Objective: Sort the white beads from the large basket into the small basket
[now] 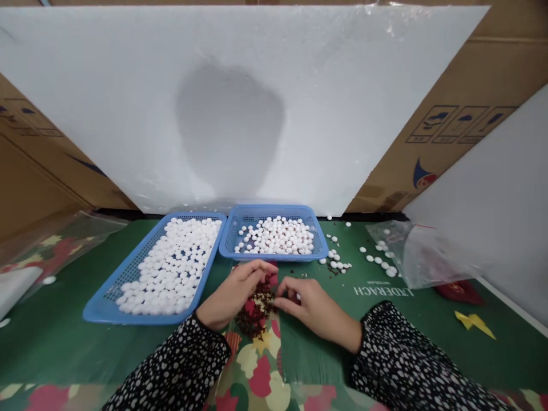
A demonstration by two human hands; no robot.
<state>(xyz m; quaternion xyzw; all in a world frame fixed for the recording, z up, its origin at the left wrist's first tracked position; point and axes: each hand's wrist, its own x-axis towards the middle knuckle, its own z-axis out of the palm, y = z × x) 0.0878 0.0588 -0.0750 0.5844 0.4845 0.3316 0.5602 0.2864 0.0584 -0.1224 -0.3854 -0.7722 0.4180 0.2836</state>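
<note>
My left hand is bent over a heap of small dark red-brown dried bits, with its thumb and fingers drawn together at the heap's far end. Whatever lies between those fingertips is hidden. At the heap's right edge, my right hand has its fingers curled in a pinch, and a small white ball shows partly inside them. Under the heap runs a strip of patterned paper in red, cream and green.
Two blue baskets, one at left and one behind my hands, hold many white balls. Loose white balls and a clear plastic bag lie to the right, near yellow scraps. A white board stands behind.
</note>
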